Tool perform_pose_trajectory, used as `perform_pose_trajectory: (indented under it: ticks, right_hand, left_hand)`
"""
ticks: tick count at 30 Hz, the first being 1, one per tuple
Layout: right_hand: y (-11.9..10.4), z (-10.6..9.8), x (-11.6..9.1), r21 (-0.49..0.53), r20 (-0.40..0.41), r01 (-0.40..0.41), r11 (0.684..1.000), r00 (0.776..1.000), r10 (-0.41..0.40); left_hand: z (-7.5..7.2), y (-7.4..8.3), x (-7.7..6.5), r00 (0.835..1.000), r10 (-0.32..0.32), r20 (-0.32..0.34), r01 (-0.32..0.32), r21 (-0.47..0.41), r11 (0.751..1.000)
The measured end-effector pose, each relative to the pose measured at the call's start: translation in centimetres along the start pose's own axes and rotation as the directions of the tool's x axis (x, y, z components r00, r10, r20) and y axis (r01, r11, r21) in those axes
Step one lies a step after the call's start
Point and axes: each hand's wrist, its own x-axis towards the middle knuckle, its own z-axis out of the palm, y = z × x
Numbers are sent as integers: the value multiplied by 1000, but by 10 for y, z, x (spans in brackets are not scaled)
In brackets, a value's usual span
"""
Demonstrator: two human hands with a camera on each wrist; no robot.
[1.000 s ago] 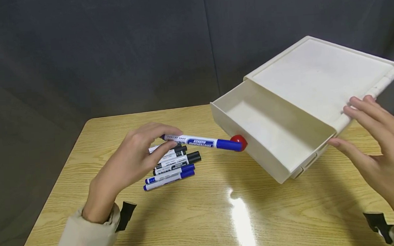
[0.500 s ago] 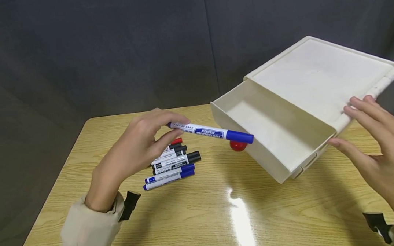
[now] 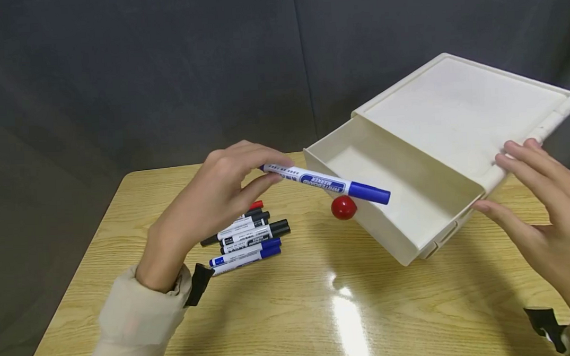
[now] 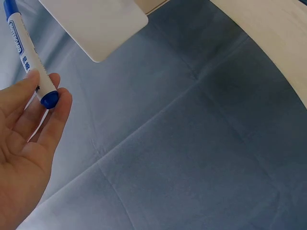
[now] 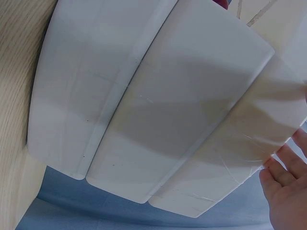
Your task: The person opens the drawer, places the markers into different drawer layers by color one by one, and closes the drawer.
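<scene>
My left hand [image 3: 219, 194] pinches a blue whiteboard marker [image 3: 320, 182] near its rear end, between thumb and fingers. The marker slants down to the right, its blue cap over the front edge of a pulled-out white drawer [image 3: 385, 237]. That drawer slides from a white drawer box [image 3: 468, 106] and has a round red knob [image 3: 343, 208] on its front. The left wrist view shows the same marker [image 4: 29, 55] in the fingers. My right hand [image 3: 554, 208] rests its fingertips on the box's near right edge, fingers extended and thumb lower on the side.
Several whiteboard markers [image 3: 249, 238] with black, blue and red caps lie side by side on the wooden table [image 3: 281, 316], left of the drawer. A dark cloth [image 3: 204, 80] hangs behind. The right wrist view shows the box's panelled side [image 5: 177, 96].
My left hand has carried the marker up and to the right, from beside the red knob to over the drawer's front edge. The right hand and the box have stayed nearly still.
</scene>
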Motion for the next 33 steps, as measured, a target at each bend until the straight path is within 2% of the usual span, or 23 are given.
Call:
perform_pose_trajectory:
  ticks: [9,14,22,33]
  right_hand:
    - [-13,1,5,-6,-11,-17,1000,1000,17]
    - [-18,1,7,-4,-19,-27,1000,999,27]
    - [-9,-1,2,6,-10,-21,1000,1000,21]
    - [-17,-3,5,-24,18,-45,999,999,45]
  left_hand:
    - [1,6,17,998,40,40,-39,-25,999]
    - [3,9,22,998,37,54,-36,-21,999]
    - [4,12,30,997,47,68,-46,-17,999]
    - [7,19,50,989,29,142,-32,21,999]
